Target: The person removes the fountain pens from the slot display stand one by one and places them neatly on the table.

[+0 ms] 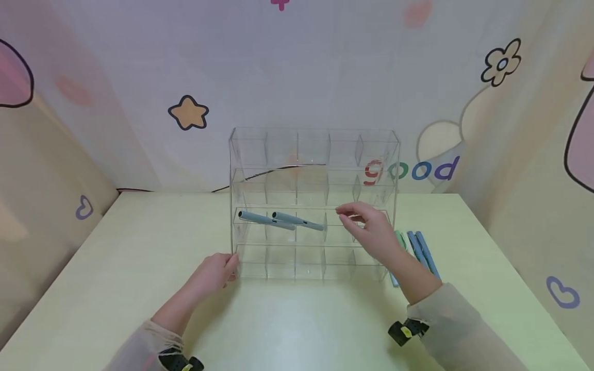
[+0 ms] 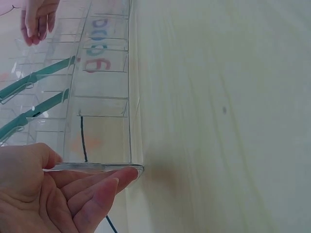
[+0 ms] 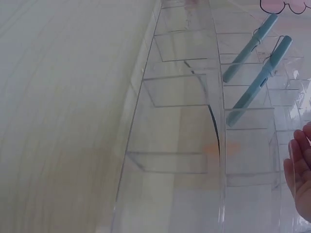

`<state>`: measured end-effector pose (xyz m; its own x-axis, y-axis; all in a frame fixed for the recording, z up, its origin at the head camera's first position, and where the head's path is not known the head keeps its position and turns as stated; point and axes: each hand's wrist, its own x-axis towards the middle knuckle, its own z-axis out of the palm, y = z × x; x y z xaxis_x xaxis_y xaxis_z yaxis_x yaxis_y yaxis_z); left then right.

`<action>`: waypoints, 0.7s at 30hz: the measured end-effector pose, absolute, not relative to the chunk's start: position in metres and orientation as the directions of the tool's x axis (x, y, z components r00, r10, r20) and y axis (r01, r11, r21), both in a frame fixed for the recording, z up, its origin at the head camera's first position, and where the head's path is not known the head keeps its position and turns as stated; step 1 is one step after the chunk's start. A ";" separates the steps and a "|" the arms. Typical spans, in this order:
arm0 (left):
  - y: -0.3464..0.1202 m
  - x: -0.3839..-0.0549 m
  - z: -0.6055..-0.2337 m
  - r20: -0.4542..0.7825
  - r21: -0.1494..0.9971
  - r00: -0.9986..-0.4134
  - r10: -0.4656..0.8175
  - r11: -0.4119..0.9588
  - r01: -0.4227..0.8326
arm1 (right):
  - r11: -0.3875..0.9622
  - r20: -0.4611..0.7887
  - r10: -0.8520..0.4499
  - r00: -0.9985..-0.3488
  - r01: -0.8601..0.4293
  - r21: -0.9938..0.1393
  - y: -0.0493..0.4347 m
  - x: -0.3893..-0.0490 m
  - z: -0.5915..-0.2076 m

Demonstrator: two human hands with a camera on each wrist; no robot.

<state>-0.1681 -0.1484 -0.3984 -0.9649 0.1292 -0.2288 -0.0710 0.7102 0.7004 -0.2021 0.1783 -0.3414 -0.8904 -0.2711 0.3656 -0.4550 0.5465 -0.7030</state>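
Observation:
A clear acrylic rack (image 1: 306,246) with several tiers of compartments stands upright on the table. My left hand (image 1: 215,273) grips its lower left side panel; in the left wrist view, thumb and fingers (image 2: 97,191) lie on opposite faces of that panel. Two blue-green pens slant side by side in the second tier from the bottom, the left pen (image 1: 260,218) and the right pen (image 1: 301,222). My right hand (image 1: 371,232) hovers before the rack, right of those pens, its fingers loosely bent around nothing. The right wrist view shows that hand (image 3: 302,179) at the edge.
On the table right of the rack lie several more pens, blue (image 1: 423,252) and green (image 1: 400,239), partly hidden behind my right forearm. A patterned cloth (image 1: 315,77) hangs behind the table (image 1: 153,242) and along both sides.

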 end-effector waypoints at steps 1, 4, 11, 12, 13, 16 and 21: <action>-0.148 -0.167 -0.400 -0.232 0.704 -0.964 0.130 0.707 -0.074 | 0.548 0.367 -0.282 -0.886 -0.463 -0.697 0.174 -0.203 -0.342; -0.147 -0.166 -0.402 -0.237 0.713 -0.962 0.132 0.697 -0.081 | 0.542 0.360 -0.317 -0.878 -0.479 -0.690 0.160 -0.206 -0.342; -0.150 -0.168 -0.398 -0.204 0.708 -0.972 0.120 0.704 -0.061 | 0.520 0.345 -0.433 -0.833 -0.544 -0.659 0.132 -0.215 -0.335; -0.150 -0.168 -0.399 -0.199 0.706 -0.972 0.124 0.706 -0.055 | 0.534 0.336 -0.448 -0.829 -0.549 -0.643 0.130 -0.215 -0.336; -0.150 -0.168 -0.399 -0.198 0.706 -0.972 0.129 0.706 -0.050 | 0.561 0.325 -0.460 -0.826 -0.554 -0.615 0.128 -0.214 -0.337; -0.148 -0.167 -0.402 -0.199 0.707 -0.969 0.146 0.706 -0.039 | 0.653 0.302 -0.491 -0.817 -0.575 -0.493 0.123 -0.211 -0.342; -0.149 -0.166 -0.403 -0.209 0.722 -0.967 0.145 0.690 -0.053 | 0.722 0.329 -0.501 -0.800 -0.596 -0.352 0.116 -0.207 -0.345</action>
